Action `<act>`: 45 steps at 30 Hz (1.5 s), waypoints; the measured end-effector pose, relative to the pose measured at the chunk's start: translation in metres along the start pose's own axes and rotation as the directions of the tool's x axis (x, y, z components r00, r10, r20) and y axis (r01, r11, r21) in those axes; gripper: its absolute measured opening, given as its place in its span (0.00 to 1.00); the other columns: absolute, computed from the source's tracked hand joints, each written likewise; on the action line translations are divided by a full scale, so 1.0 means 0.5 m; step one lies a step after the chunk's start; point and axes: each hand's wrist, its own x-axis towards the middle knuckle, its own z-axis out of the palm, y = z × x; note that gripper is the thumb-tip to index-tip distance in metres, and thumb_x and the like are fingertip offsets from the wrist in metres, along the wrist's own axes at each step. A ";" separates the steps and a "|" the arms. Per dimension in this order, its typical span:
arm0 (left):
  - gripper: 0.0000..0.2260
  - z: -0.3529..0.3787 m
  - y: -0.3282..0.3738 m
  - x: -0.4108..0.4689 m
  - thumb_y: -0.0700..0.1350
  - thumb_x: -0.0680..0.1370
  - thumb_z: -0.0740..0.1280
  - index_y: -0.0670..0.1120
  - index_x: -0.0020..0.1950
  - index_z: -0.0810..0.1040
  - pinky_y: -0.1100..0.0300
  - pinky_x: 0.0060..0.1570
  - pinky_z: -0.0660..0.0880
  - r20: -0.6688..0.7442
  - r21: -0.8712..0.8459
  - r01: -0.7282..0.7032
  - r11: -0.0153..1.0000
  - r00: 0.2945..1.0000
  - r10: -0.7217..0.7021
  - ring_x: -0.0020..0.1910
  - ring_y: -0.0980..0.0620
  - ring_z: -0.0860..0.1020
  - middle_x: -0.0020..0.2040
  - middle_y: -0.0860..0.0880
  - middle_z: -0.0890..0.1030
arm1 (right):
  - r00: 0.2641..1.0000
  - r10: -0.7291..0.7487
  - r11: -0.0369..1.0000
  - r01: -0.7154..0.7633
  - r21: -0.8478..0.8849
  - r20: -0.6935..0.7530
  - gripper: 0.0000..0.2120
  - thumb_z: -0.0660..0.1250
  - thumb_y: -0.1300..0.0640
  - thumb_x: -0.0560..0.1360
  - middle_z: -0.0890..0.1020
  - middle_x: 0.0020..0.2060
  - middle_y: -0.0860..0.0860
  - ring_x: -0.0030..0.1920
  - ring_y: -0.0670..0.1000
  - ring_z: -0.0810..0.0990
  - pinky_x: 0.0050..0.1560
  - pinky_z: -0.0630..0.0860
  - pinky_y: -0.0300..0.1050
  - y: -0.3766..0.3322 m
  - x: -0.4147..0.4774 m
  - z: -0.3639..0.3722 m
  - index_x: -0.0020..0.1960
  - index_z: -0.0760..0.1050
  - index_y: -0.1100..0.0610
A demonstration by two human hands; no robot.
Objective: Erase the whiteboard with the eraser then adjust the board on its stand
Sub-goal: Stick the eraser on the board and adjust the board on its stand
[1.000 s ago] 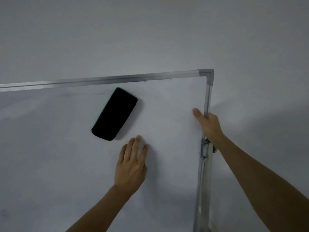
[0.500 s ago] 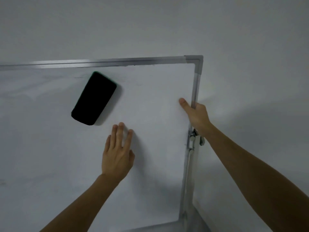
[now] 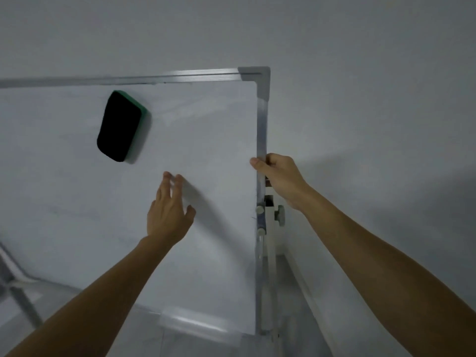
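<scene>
Grey bare wall [image 3: 360, 73] fills the background, with the whiteboard [image 3: 77, 228] in front of it on its stand.

Right thumb [image 3: 256, 162] lies on the front of the board's right frame edge [image 3: 261, 119], about midway down. The other fingers curl behind it, so the right hand [image 3: 280, 179] grips the frame, likely to steer or tilt the board. Just below that hand sits the stand's clamp knob [image 3: 279, 215], untouched.

Left fingers [image 3: 177, 181] are straight and nearly together, holding nothing. The left hand [image 3: 168, 212] is flat toward the board face, right of centre. Whether the fingertips touch the surface cannot be told. It probably braces the panel while the right hand moves it.

Eraser [image 3: 121, 126], black with a green backing, clings tilted to the board face just under the top edge, well apart from both hands. It is probably magnetic and parked there to free both hands.

Board face shows only faint smears, so erasing looks done and the adjusting step is in hand. Marker tray [image 3: 195, 323] runs along the bottom edge, and a stand leg [image 3: 15, 292] shows at lower left.
</scene>
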 end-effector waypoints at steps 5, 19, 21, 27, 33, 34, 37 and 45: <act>0.32 -0.017 0.043 -0.031 0.52 0.79 0.63 0.49 0.78 0.51 0.48 0.66 0.66 0.131 -0.042 0.026 0.999 0.991 -0.020 0.76 0.46 0.56 0.78 0.47 0.52 | 0.974 0.130 0.991 -0.135 0.015 0.184 0.25 0.69 0.46 0.73 0.79 0.60 0.45 0.55 0.40 0.78 0.58 0.74 0.40 0.119 -0.064 -0.068 0.68 0.70 0.49; 0.23 -0.025 0.216 -0.007 0.52 0.79 0.64 0.48 0.72 0.66 0.51 0.65 0.69 0.292 -0.343 0.215 0.914 0.950 -0.113 0.66 0.47 0.71 0.69 0.46 0.69 | 0.868 0.471 0.871 -0.486 0.075 0.156 0.49 0.78 0.50 0.67 0.63 0.74 0.53 0.70 0.55 0.66 0.63 0.69 0.55 0.324 -0.007 -0.046 0.78 0.50 0.49; 0.23 -0.023 0.217 0.000 0.52 0.79 0.64 0.48 0.72 0.66 0.50 0.65 0.69 0.306 -0.328 0.219 0.919 0.945 -0.116 0.66 0.47 0.71 0.69 0.46 0.70 | 0.867 0.480 0.867 -0.492 0.082 0.133 0.50 0.77 0.50 0.67 0.64 0.74 0.54 0.69 0.56 0.67 0.64 0.70 0.55 0.330 0.015 -0.050 0.78 0.49 0.49; 0.20 0.005 0.216 0.025 0.52 0.78 0.65 0.48 0.69 0.70 0.50 0.62 0.72 0.321 -0.335 0.251 0.908 0.937 -0.140 0.63 0.49 0.73 0.65 0.46 0.74 | 0.893 0.435 0.897 -0.441 0.035 0.117 0.43 0.77 0.55 0.69 0.66 0.72 0.57 0.68 0.56 0.68 0.63 0.69 0.50 0.355 0.056 -0.045 0.76 0.57 0.52; 0.17 0.054 0.227 0.065 0.52 0.78 0.65 0.46 0.65 0.73 0.55 0.51 0.78 0.307 -0.418 0.241 0.876 0.945 -0.113 0.49 0.48 0.79 0.56 0.45 0.80 | 0.887 0.459 0.885 -0.461 0.057 0.047 0.40 0.78 0.60 0.66 0.75 0.64 0.58 0.55 0.55 0.76 0.57 0.73 0.49 0.409 0.071 -0.015 0.71 0.61 0.57; 0.18 0.066 0.233 0.080 0.52 0.78 0.65 0.46 0.65 0.74 0.56 0.50 0.77 0.299 -0.436 0.226 0.871 0.949 -0.097 0.49 0.48 0.79 0.55 0.45 0.80 | 0.889 0.455 0.889 -0.457 0.031 0.053 0.40 0.78 0.59 0.66 0.76 0.62 0.58 0.55 0.55 0.76 0.58 0.72 0.50 0.418 0.083 -0.015 0.72 0.61 0.56; 0.21 0.093 0.250 0.115 0.55 0.76 0.67 0.46 0.65 0.73 0.58 0.51 0.78 0.268 -0.497 0.167 0.852 0.963 -0.033 0.49 0.49 0.80 0.54 0.46 0.81 | 0.888 0.443 0.894 -0.427 -0.137 0.124 0.32 0.78 0.55 0.67 0.79 0.56 0.55 0.53 0.55 0.78 0.57 0.72 0.46 0.427 0.100 -0.009 0.67 0.68 0.57; 0.20 0.178 0.275 0.192 0.53 0.75 0.70 0.45 0.63 0.74 0.63 0.47 0.76 0.226 -0.617 0.060 0.785 0.969 0.104 0.46 0.53 0.80 0.50 0.50 0.81 | 0.859 0.503 0.864 -0.503 -0.020 0.098 0.25 0.80 0.53 0.64 0.82 0.49 0.51 0.50 0.51 0.80 0.50 0.75 0.41 0.493 0.116 0.004 0.57 0.78 0.57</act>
